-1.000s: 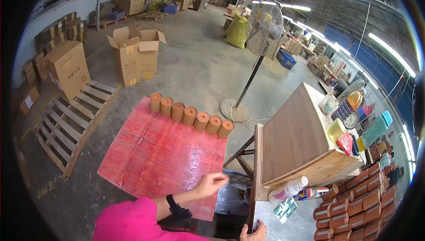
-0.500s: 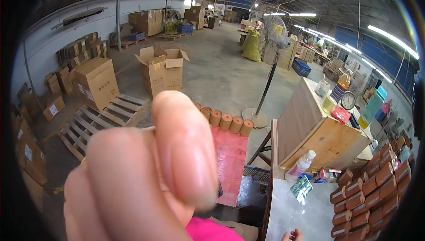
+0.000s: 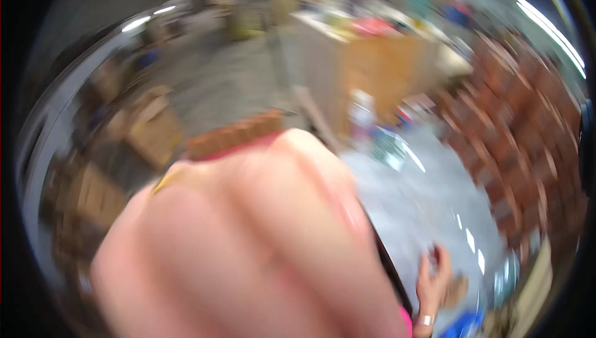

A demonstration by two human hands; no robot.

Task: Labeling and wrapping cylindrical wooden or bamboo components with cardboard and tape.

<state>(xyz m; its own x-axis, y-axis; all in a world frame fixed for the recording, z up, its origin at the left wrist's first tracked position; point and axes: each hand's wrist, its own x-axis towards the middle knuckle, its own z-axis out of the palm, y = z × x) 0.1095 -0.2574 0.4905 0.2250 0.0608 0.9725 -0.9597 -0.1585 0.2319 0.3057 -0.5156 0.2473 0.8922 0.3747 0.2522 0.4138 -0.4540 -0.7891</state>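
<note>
My left hand (image 3: 248,232) fills the lower middle of the view, very near and smeared by motion. Its fingers look bent, and whether anything is in them cannot be made out. At the lower right, my right hand (image 3: 433,281) is over the grey tabletop (image 3: 406,204), a light band at its wrist. Its thumb and fingers stand apart; a small dark reddish blur shows between their tips. A tan object (image 3: 456,291) lies beside this hand, its kind unclear. Below it is something blue (image 3: 462,324).
Reddish-brown rolls (image 3: 496,133) are stacked high along the table's right side. At its far end stand a bottle (image 3: 362,114) and a wooden cabinet (image 3: 379,68). More brown rolls (image 3: 239,134) line a red surface beyond my left hand. Cartons (image 3: 152,127) stand at the left.
The view has swung right and down, bringing more tabletop and stacked rolls into sight. My left hand now covers more of the lower middle. My right hand shows down to its wrist.
</note>
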